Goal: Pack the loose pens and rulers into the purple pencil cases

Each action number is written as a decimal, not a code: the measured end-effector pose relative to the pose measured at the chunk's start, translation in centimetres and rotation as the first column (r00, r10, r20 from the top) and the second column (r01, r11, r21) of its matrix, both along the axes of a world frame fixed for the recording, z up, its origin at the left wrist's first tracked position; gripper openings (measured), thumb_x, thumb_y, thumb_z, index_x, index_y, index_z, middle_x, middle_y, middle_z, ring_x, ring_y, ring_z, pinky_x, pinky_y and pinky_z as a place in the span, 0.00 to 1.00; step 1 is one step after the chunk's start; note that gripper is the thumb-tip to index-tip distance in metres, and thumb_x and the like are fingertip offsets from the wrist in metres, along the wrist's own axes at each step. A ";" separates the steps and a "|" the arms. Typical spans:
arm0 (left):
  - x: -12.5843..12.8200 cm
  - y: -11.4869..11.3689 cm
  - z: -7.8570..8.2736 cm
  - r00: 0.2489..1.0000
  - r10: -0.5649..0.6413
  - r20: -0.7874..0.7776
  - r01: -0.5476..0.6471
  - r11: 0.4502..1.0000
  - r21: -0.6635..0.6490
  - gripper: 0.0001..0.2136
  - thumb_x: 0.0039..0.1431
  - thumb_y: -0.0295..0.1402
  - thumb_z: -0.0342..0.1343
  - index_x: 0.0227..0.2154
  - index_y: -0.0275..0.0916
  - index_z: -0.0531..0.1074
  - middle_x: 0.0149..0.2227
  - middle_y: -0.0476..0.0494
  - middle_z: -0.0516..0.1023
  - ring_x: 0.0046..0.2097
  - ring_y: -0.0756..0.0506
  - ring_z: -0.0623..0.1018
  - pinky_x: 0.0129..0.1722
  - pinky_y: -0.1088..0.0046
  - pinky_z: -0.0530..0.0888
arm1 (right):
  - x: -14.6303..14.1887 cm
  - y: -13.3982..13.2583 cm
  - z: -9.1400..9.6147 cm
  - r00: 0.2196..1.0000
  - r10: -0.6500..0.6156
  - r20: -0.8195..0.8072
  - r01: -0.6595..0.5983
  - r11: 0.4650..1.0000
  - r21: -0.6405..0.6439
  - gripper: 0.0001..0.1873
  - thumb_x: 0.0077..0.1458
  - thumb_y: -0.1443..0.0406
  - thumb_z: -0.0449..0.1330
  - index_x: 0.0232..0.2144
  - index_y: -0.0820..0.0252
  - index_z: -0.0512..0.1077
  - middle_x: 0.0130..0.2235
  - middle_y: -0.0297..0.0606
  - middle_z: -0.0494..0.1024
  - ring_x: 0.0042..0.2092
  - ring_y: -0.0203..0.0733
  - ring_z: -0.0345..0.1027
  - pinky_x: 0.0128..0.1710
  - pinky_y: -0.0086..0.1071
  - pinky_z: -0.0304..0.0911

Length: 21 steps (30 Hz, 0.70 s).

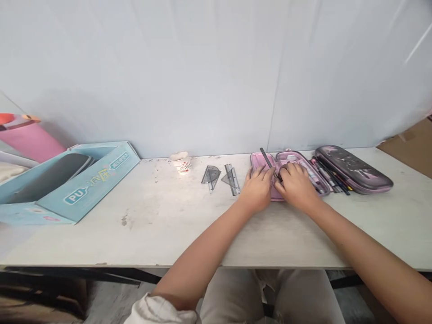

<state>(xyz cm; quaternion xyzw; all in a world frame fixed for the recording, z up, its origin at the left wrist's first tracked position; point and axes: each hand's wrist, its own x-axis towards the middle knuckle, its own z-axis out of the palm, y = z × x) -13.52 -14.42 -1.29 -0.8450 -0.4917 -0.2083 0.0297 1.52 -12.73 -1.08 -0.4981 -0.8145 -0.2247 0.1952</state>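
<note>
Left hand, grip released, pins the pencil case flat; right hand pinches a pen tilted toward 11 o'clock. A firmly pinned case should steady the pen.

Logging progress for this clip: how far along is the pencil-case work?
Done: pencil case lies open, pens in its middle section. In hand: left hand and right hand meet at a dark stick. Remaining: protractor and set square lie outside it.
</note>
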 end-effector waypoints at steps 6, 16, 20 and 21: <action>6.3 1.4 -0.1 0.996 -0.078 -0.036 0.072 0.987 -0.143 0.22 0.61 0.31 0.34 0.59 0.35 0.49 0.59 0.38 0.61 0.61 0.43 0.56 0.59 0.53 0.52 | 5.5 -0.1 -1.1 0.987 -0.160 0.014 0.160 0.979 -0.122 0.19 0.57 0.60 0.45 0.37 0.67 0.70 0.40 0.51 0.69 0.45 0.51 0.59 0.45 0.42 0.52; 4.6 1.8 0.6 0.994 0.061 -0.089 -0.068 0.994 -0.086 0.20 0.61 0.31 0.38 0.56 0.37 0.56 0.54 0.40 0.67 0.56 0.45 0.63 0.58 0.60 0.56 | 5.3 -0.2 0.4 0.982 -0.184 0.034 0.187 0.954 -0.232 0.22 0.58 0.59 0.42 0.40 0.68 0.70 0.43 0.55 0.69 0.47 0.55 0.58 0.45 0.45 0.52; -0.4 1.0 1.1 0.982 0.187 -0.032 -0.189 0.980 -0.054 0.19 0.61 0.30 0.39 0.54 0.38 0.59 0.54 0.41 0.67 0.55 0.46 0.64 0.57 0.63 0.58 | 2.3 -0.3 1.0 0.996 -0.084 0.026 0.087 0.971 -0.221 0.19 0.58 0.60 0.43 0.39 0.67 0.70 0.43 0.53 0.69 0.47 0.54 0.58 0.46 0.44 0.51; -1.9 0.8 1.1 0.974 0.226 -0.028 -0.227 0.972 -0.062 0.19 0.61 0.30 0.39 0.54 0.38 0.59 0.54 0.41 0.67 0.55 0.46 0.64 0.56 0.63 0.58 | 1.4 -0.3 1.1 0.998 -0.052 0.026 0.057 0.972 -0.228 0.19 0.58 0.61 0.43 0.39 0.66 0.70 0.42 0.52 0.69 0.47 0.54 0.58 0.46 0.44 0.50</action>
